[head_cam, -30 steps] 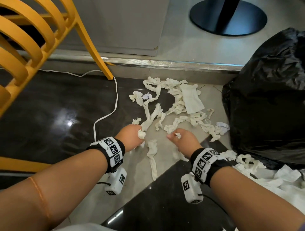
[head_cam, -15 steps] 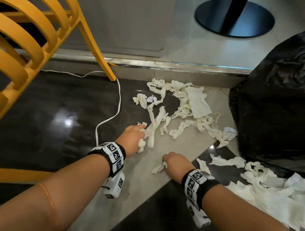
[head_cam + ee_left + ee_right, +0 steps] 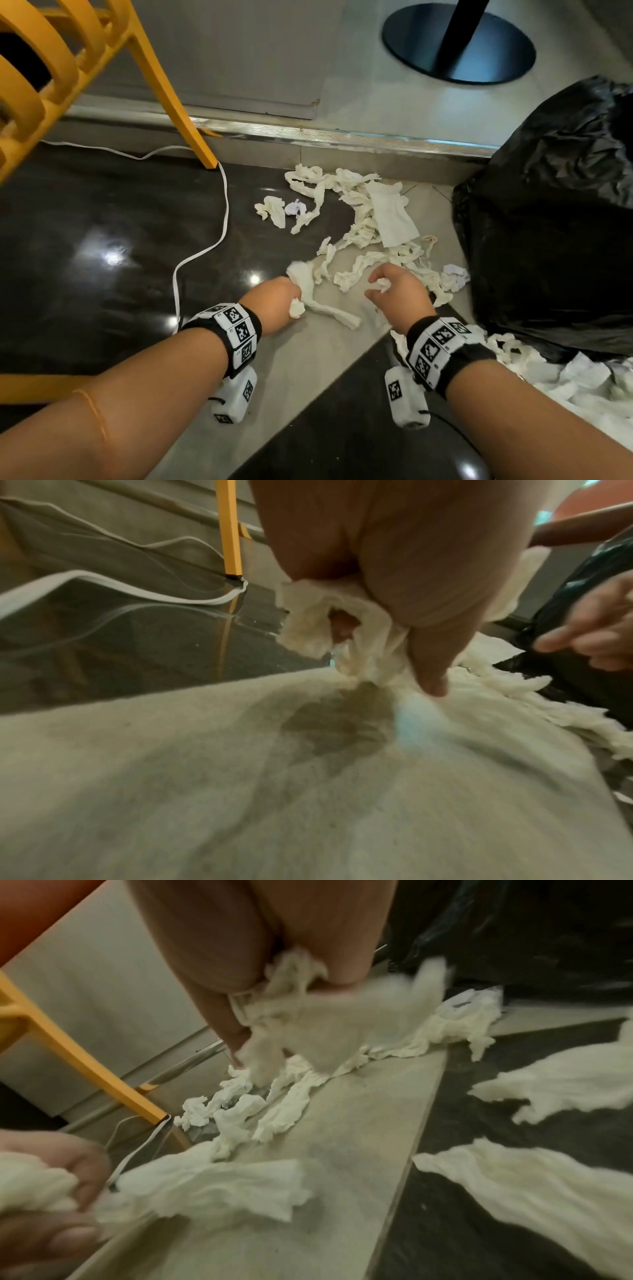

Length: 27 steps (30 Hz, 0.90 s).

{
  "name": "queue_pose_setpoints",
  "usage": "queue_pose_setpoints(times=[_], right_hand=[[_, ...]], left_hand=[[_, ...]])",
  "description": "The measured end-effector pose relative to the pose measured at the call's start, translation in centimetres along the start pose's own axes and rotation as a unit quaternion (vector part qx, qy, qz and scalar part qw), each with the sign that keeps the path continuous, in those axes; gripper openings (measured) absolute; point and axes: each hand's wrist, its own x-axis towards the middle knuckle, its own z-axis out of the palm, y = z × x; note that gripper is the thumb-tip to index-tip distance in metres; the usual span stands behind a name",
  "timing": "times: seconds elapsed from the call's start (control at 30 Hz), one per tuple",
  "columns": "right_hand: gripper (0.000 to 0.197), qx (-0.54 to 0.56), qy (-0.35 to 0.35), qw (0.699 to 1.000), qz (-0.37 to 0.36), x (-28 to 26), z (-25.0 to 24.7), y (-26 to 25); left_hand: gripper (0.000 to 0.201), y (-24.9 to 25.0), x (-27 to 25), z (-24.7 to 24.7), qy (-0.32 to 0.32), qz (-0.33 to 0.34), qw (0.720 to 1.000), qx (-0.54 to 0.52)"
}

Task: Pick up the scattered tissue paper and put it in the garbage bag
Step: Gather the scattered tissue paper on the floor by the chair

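White tissue paper strips [image 3: 363, 219] lie scattered over the floor ahead of both hands. My left hand [image 3: 279, 301] grips a bunched wad of tissue [image 3: 329, 631], and a long strip [image 3: 329, 310] trails from it across the grey tile. My right hand [image 3: 394, 291] is curled round a crumpled tissue piece [image 3: 382, 284], shown blurred in the right wrist view as a tissue clump [image 3: 325, 1015]. The black garbage bag [image 3: 555, 222] stands at the right, just beyond the right hand. More tissue [image 3: 582, 380] is piled at the bag's foot.
A yellow chair [image 3: 68, 61] stands at the left, its leg [image 3: 178, 102] close to the tissue. A white cable [image 3: 205, 246] snakes over the dark glossy floor. A metal step edge [image 3: 342, 135] runs across behind the tissue, and a black round table base [image 3: 459, 44] sits beyond it.
My right hand moved forward and right, lifting a crumpled tissue piece off the floor. My left hand gathered more tissue and pulled a long strip toward me.
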Motion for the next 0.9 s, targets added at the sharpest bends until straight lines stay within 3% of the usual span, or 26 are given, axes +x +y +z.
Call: queue_pose_setpoints(times=[0.1, 0.2, 0.27, 0.4, 0.47, 0.53, 0.63, 0.7, 0.77, 0.9], right_hand=[[0.033, -0.098, -0.033, 0.993, -0.057, 2.0, 1.3, -0.2], [0.061, -0.206, -0.140, 0.967, -0.061, 3.5, 3.5, -0.4], [0.060, -0.260, -0.168, 0.949, -0.060, 3.6, 4.6, -0.2], [0.036, -0.325, -0.140, 0.931, -0.090, 3.1, 5.4, 0.6], [0.029, -0.290, -0.147, 0.944, -0.058, 2.7, 5.2, 1.0], [0.025, -0.182, -0.106, 0.978, -0.003, 2.1, 4.1, 1.2], [0.036, 0.022, -0.038, 0.997, 0.068, 0.9, 1.1, 1.4], [0.027, 0.082, -0.028, 0.993, 0.084, 0.6, -1.4, 1.7], [0.019, 0.071, -0.023, 0.993, 0.097, 1.0, -3.5, 2.6], [0.016, 0.092, 0.070, 0.989, 0.089, 1.6, -6.6, 4.7]], left_hand=[[0.031, 0.1, -1.1, -0.8, 0.011, -0.008, 1.000, 0.013], [0.027, -0.5, -2.2, -1.2, 0.051, 0.008, 0.998, 0.042], [0.025, -1.1, -2.7, -1.4, 0.065, 0.013, 0.997, 0.046], [0.023, -1.7, -3.1, -0.7, 0.061, 0.031, 0.997, 0.027], [0.019, -1.9, -2.7, 0.0, 0.061, 0.033, 0.998, -0.003], [0.020, -1.4, -1.8, 0.9, 0.045, 0.063, 0.997, 0.023], [0.033, 0.5, -0.6, 2.4, -0.070, 0.136, 0.975, 0.160], [0.033, 1.6, -0.1, 3.2, -0.131, 0.175, 0.949, 0.228], [0.026, 2.2, 0.2, 3.5, -0.122, 0.197, 0.940, 0.250], [0.024, 3.2, 0.0, 2.5, -0.078, 0.170, 0.962, 0.200]])
